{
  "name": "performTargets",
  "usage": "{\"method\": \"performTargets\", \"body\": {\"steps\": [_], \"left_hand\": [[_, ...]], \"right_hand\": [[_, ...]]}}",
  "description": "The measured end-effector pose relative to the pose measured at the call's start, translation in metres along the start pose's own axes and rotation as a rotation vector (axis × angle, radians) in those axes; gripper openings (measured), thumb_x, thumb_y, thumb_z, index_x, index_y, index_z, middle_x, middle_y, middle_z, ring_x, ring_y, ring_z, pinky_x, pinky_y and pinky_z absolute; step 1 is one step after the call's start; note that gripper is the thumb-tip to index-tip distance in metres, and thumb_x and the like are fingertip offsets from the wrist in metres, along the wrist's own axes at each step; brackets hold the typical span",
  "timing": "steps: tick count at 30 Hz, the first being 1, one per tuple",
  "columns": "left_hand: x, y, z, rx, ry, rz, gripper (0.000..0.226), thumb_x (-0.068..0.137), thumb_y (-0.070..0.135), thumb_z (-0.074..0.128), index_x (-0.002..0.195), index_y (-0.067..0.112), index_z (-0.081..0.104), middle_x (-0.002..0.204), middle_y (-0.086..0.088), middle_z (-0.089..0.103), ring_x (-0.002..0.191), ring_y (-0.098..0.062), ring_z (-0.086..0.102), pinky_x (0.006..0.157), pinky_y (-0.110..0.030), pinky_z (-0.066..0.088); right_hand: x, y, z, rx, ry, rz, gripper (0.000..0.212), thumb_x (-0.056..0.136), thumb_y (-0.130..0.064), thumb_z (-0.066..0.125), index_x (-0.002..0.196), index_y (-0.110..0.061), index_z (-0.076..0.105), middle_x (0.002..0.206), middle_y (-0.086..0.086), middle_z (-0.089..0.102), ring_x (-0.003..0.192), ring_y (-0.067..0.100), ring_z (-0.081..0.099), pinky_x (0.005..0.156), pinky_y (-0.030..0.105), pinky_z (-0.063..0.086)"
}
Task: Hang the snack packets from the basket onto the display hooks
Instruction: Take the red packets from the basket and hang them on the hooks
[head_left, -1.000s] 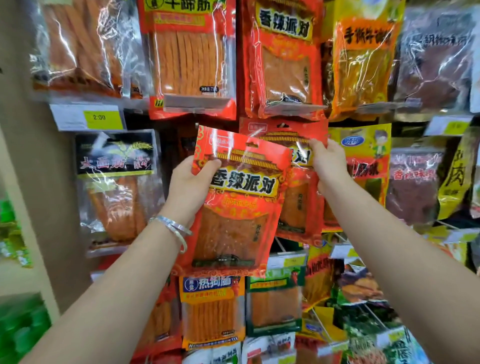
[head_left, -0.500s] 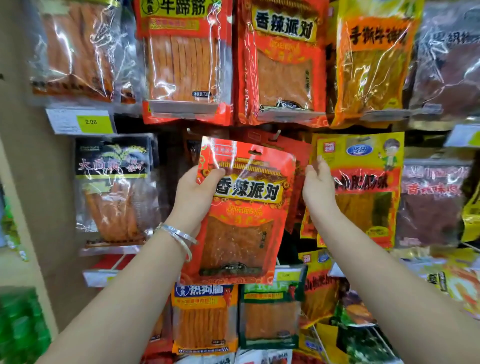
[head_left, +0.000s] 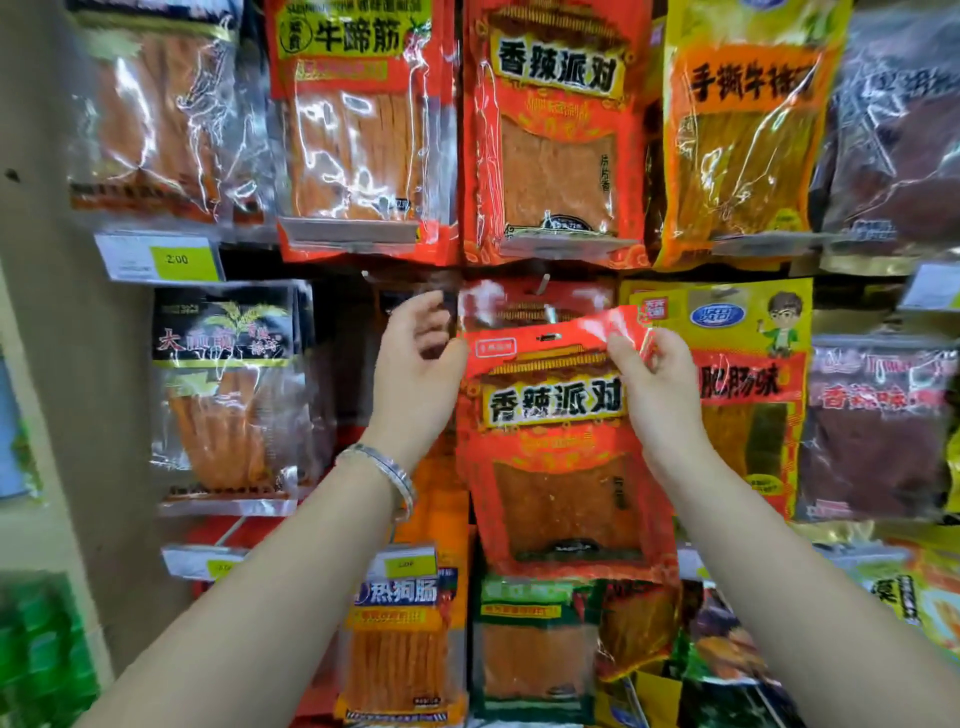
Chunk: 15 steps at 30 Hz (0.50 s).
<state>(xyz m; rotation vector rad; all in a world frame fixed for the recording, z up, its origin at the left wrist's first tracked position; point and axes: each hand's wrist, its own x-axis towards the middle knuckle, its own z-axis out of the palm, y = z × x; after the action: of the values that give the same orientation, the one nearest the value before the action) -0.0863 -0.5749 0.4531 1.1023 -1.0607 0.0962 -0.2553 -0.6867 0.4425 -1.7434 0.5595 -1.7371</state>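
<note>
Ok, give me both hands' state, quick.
Left hand: curled at the packet's top-left edge; grip cannot be told.
Right hand: pinches the packet's top-right corner.

Red packet (head_left: 558, 447) with yellow-banded black lettering; yellow cartoon-printed packet (head_left: 748, 332); silver bracelet (head_left: 384, 467); lime-green price tag (head_left: 176, 259)

Two hands (head_left: 415, 374), roughly eighteen packets (head_left: 558, 467) (edges blurred)
</note>
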Motion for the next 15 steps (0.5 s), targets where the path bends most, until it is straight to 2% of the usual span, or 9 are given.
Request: {"method": "performTargets", "body": {"steps": [2,5,8,11,13,15], "left_hand": [[0.006,0.007,0.006,0.050,-0.033,0.091,0.034,0.080,0.022,0.056,0.110,0.037,0.053,0.101,0.013,0.057,0.084,0.004,0.055,0.077,-0.012,0.047],[0.012,0.016,0.018,0.067,-0.129,0.126,0.048,0.084,0.018,0.052,0.131,0.031,0.048,0.113,0.006,0.054,0.082,0.008,0.053,0.082,-0.013,0.045],[0.016,0.020,0.027,0.083,-0.158,0.154,0.052,0.087,0.015,0.053,0.136,0.029,0.043,0.119,0.007,0.048,0.091,0.008,0.053,0.083,-0.005,0.042],[0.015,0.022,0.032,0.035,-0.126,0.139,0.050,0.085,0.013,0.054,0.130,0.033,0.044,0.120,0.003,0.050,0.094,0.004,0.054,0.075,-0.010,0.045],[0.014,0.021,0.032,-0.019,-0.135,0.145,0.053,0.084,0.012,0.053,0.128,0.038,0.040,0.120,0.001,0.051,0.093,0.000,0.054,0.072,-0.007,0.043],[0.013,0.020,0.031,-0.010,-0.163,0.154,0.056,0.084,0.015,0.052,0.129,0.045,0.037,0.121,0.005,0.050,0.095,0.004,0.054,0.073,-0.005,0.042]], "right_hand": [[0.007,-0.002,-0.003,-0.025,-0.003,-0.020,0.033,0.093,-0.031,0.057,0.068,-0.025,0.036,0.066,-0.009,0.036,0.058,0.000,0.037,0.059,0.019,0.031],[0.017,-0.008,0.000,0.036,-0.009,-0.015,0.020,0.093,-0.029,0.057,0.076,-0.024,0.048,0.078,-0.003,0.056,0.074,0.006,0.055,0.071,0.028,0.042],[0.029,-0.014,0.009,0.073,0.020,0.007,0.016,0.093,-0.027,0.058,0.079,-0.026,0.050,0.077,-0.009,0.057,0.068,0.000,0.053,0.067,0.023,0.042],[0.037,-0.017,0.018,0.069,0.043,-0.006,0.020,0.093,-0.028,0.057,0.076,-0.027,0.047,0.072,-0.010,0.051,0.062,-0.002,0.047,0.061,0.019,0.038],[0.040,-0.016,0.021,0.063,0.063,0.018,0.020,0.092,-0.028,0.058,0.075,-0.027,0.047,0.072,-0.008,0.051,0.064,0.004,0.047,0.063,0.024,0.038],[0.042,-0.013,0.022,0.046,0.077,0.049,0.019,0.091,-0.028,0.058,0.075,-0.027,0.048,0.075,-0.005,0.053,0.070,0.011,0.050,0.068,0.032,0.040]]}}
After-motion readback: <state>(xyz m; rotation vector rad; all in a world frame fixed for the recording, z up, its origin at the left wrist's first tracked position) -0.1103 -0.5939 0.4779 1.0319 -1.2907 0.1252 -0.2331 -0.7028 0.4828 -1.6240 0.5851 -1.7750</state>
